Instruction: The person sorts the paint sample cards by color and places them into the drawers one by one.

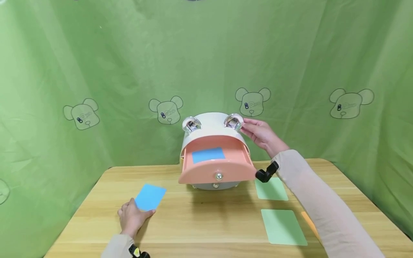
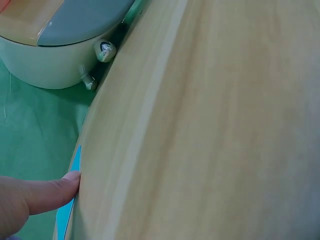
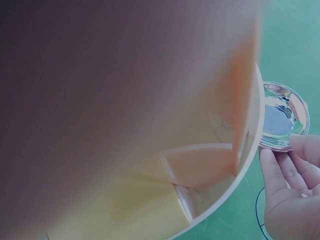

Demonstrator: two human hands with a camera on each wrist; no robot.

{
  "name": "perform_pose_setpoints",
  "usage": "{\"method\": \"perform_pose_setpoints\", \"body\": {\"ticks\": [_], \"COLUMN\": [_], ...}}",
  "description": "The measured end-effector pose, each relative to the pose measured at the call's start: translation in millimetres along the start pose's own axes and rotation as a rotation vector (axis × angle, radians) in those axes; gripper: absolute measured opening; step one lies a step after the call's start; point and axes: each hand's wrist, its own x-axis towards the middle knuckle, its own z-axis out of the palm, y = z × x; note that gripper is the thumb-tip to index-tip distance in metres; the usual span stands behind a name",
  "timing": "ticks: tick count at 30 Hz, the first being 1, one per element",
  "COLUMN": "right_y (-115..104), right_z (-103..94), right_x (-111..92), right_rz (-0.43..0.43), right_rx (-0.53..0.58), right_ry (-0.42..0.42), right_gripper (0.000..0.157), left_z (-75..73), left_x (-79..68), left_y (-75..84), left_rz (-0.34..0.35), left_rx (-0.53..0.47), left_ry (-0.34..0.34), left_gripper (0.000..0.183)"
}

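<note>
My left hand (image 1: 131, 218) is at the near edge of a blue square card (image 1: 150, 197) on the table, fingers curled at its left corner and thumb at the lower right. In the left wrist view the thumb (image 2: 52, 195) overlaps the card's edge. My right hand (image 1: 259, 133) pinches the rim of a shiny silver frog eye (image 1: 233, 122) on a frog-shaped drawer box (image 1: 211, 120). Its pink drawer (image 1: 206, 174) is pulled out, with another blue card (image 1: 208, 154) inside. The right wrist view shows thumb and fingers on the eye, though a blurred dark shape fills much of it.
Two green cards (image 1: 284, 227) (image 1: 271, 189) lie right of the box, beside an orange card (image 1: 311, 225) partly hidden by the right sleeve. A blue-grey lower drawer (image 1: 222, 185) sits beneath the pink one. Green cloth (image 1: 206, 53) hangs behind the wooden table (image 1: 193, 229).
</note>
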Motion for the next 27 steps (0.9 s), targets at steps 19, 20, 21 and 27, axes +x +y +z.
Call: {"method": "perform_pose_setpoints", "body": {"ticks": [19, 20, 21, 27], "right_y": [-0.5, -0.3, -0.1, -0.3], "right_z": [-0.8, -0.9, -0.9, -0.2], "right_x": [0.0, 0.0, 0.0, -0.7], "right_rz": [0.001, 0.002, 0.002, 0.005], "right_rx": [0.001, -0.001, -0.004, -0.006], "right_ry": [0.008, 0.010, 0.009, 0.009], "right_gripper": [0.037, 0.038, 0.039, 0.039], "left_z": [-9.1, -9.5, -9.8, -9.2], "left_x": [5.6, 5.9, 6.2, 9.3], "left_y": [-4.5, -4.5, -4.7, -6.4], "left_rz": [0.037, 0.037, 0.037, 0.039], "left_rx": [0.048, 0.046, 0.044, 0.042], "left_ry": [-0.034, -0.036, -0.039, -0.050], "left_gripper": [0.098, 0.097, 0.096, 0.096]}}
